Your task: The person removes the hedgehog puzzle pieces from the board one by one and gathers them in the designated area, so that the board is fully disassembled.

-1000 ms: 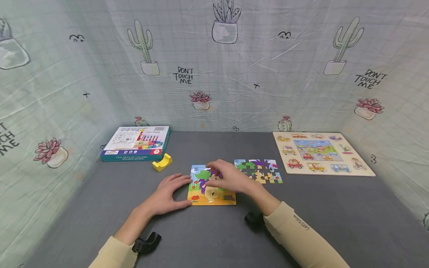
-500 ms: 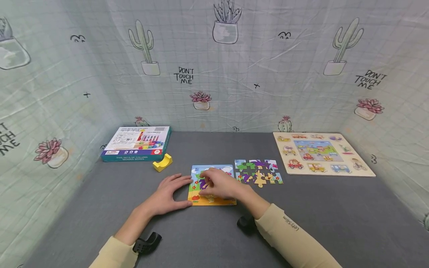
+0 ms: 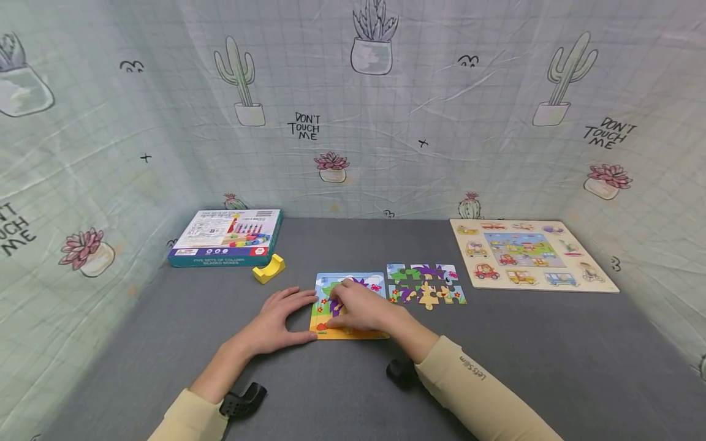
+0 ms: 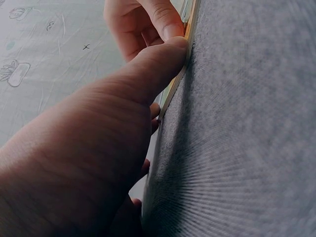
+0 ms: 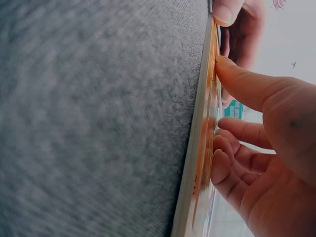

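Note:
A picture puzzle board (image 3: 322, 282) lies flat in the middle of the table, its printed scene partly covered by my right hand. My left hand (image 3: 276, 321) rests at the board's left edge, fingers spread and thumb (image 4: 170, 54) touching its near corner. Over the board, my right hand (image 3: 361, 308) touches the surface with thumb (image 5: 242, 84) and fingertips, which stand apart. No loose piece shows between them, though part of the board beneath is hidden. Just right of the board lie several jigsaw pieces (image 3: 427, 294), arranged in two rows.
A teal-sided box (image 3: 220, 239) lies at the back left, with a yellow curved block (image 3: 269, 269) by its near corner. At the back right is a wooden vehicle puzzle board (image 3: 524, 278). Patterned cloth (image 3: 386, 171) hangs behind and along both sides of the grey table (image 3: 524, 349).
My right hand has moved slightly left and toward me over the puzzle board, its fingers lowering to the surface. More of the loose pieces show now. The left hand has stayed put.

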Motion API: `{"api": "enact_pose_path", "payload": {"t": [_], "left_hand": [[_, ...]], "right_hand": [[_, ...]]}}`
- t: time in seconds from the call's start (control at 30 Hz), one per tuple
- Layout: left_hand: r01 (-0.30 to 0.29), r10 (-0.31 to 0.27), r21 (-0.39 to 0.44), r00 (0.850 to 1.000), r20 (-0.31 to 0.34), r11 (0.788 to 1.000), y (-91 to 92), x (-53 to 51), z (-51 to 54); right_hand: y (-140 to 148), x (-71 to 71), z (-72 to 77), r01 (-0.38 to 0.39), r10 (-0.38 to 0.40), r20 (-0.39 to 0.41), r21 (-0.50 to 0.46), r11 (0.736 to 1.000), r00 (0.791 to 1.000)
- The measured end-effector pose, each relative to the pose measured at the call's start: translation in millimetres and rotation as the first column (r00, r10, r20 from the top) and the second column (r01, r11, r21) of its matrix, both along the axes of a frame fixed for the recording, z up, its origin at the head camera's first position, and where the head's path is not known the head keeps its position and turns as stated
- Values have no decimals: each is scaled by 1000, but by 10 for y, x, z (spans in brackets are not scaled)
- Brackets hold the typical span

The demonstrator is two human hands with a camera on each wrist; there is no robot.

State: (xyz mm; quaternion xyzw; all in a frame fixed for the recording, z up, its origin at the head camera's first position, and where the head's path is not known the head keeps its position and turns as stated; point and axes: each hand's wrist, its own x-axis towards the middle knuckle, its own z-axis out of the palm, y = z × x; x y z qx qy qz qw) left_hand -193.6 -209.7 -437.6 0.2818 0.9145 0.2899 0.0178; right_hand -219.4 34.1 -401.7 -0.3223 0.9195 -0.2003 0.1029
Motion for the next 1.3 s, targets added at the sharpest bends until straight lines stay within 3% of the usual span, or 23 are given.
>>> {"api": "enact_pose_path", "payload": {"t": [1.3], "left_hand": [[11,-10,7,1000,-12,1000,1,-2,9]], "right_hand": [[-43,100,42,21,-19,36,-61,998,999]]}}
